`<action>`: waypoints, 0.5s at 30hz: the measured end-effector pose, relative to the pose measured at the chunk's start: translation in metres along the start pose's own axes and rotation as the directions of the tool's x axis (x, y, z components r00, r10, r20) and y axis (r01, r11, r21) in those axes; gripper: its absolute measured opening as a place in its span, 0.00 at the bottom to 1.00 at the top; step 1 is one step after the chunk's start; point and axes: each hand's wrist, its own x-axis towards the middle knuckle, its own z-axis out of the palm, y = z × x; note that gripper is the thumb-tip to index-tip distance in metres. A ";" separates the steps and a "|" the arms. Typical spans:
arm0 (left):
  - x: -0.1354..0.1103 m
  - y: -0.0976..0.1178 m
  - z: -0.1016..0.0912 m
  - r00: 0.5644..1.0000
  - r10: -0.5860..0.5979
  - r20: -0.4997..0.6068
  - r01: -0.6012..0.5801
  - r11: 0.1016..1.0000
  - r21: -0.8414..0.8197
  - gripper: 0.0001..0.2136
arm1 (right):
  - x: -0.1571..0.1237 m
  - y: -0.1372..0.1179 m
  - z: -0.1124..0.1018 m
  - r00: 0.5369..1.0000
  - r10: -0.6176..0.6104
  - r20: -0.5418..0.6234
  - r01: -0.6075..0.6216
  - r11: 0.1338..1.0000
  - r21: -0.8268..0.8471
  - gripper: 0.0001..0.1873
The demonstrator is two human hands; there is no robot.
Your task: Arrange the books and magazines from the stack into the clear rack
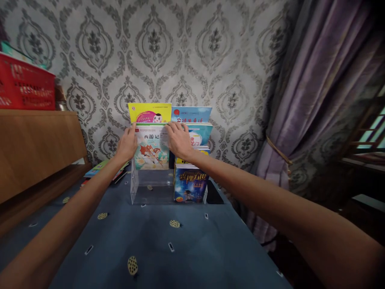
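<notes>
A pale picture book with a red-caped figure (152,150) stands upright on the left side of a clear plastic tiered rack (152,196). My left hand (126,142) is closed on the book's upper left edge. Over its upper right corner bend the fingers of my right hand (179,140), also closed on it. Behind it rises a yellow book (149,107). On the rack's right side stand a blue book (191,113), a teal book (204,134) and, in front, a dark blue book (191,182). My right wrist partly hides a yellow-covered book (182,159) between them.
Several books (98,168) lie stacked left of the rack on the blue patterned cloth (150,241). A black flat object (214,193) lies at the rack's right. A red basket (27,82) sits on a wooden headboard-like piece (39,148). Purple curtains (300,112) hang at right.
</notes>
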 end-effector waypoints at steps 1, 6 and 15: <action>0.000 0.001 0.000 1.000 -0.011 0.003 0.011 1.000 0.001 0.27 | 0.000 0.000 -0.001 1.000 0.003 0.010 -0.003 1.000 -0.007 0.24; 0.004 0.005 -0.002 0.997 -0.069 0.027 0.069 0.998 -0.001 0.27 | 0.000 -0.001 0.000 1.000 -0.003 0.002 0.003 1.000 -0.004 0.22; 0.004 0.010 -0.009 0.996 -0.075 0.049 0.077 0.996 -0.037 0.27 | -0.002 0.000 -0.013 0.999 0.046 -0.010 -0.045 0.993 0.108 0.23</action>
